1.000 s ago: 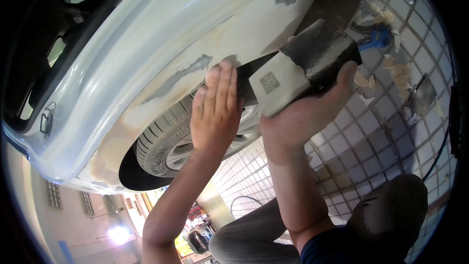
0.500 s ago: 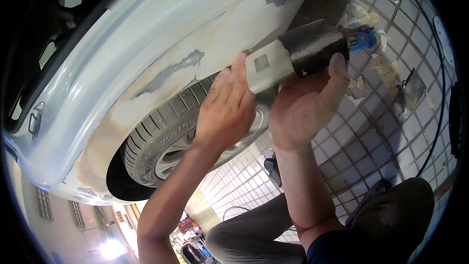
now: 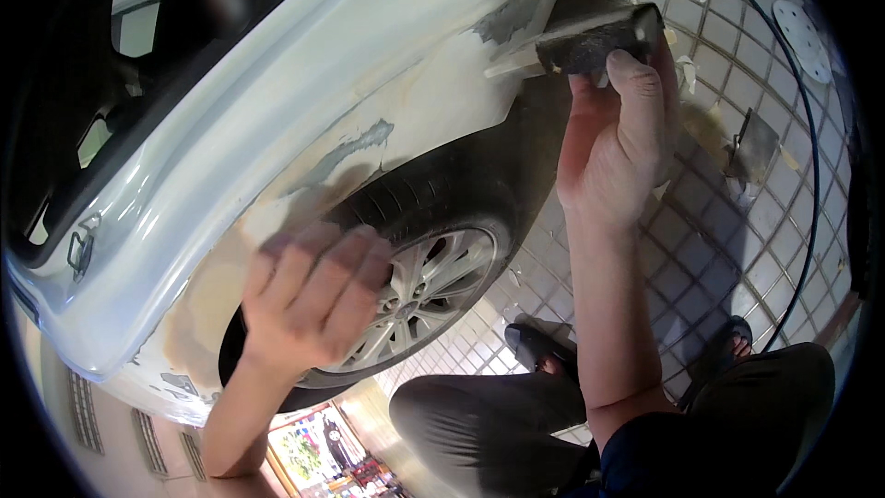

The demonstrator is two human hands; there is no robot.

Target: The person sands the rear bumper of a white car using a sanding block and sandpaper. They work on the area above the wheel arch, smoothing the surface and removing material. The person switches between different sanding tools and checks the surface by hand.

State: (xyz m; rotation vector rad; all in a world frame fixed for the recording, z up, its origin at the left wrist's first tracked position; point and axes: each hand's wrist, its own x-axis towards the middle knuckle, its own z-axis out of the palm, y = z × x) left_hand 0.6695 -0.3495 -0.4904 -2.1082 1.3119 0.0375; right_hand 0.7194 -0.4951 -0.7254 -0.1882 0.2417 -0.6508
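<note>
Right hand tight around flat pale block in rough black sheet; left hand loosely half-curled

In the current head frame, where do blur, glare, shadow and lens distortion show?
Head view, blur: the left hand is smeared, while the right hand and its block look crisper; head view, glare: bright streaks on the white car body; head view, shadow: dark patches on the floor tiles; head view, distortion: edges bow toward the black rim.
</note>
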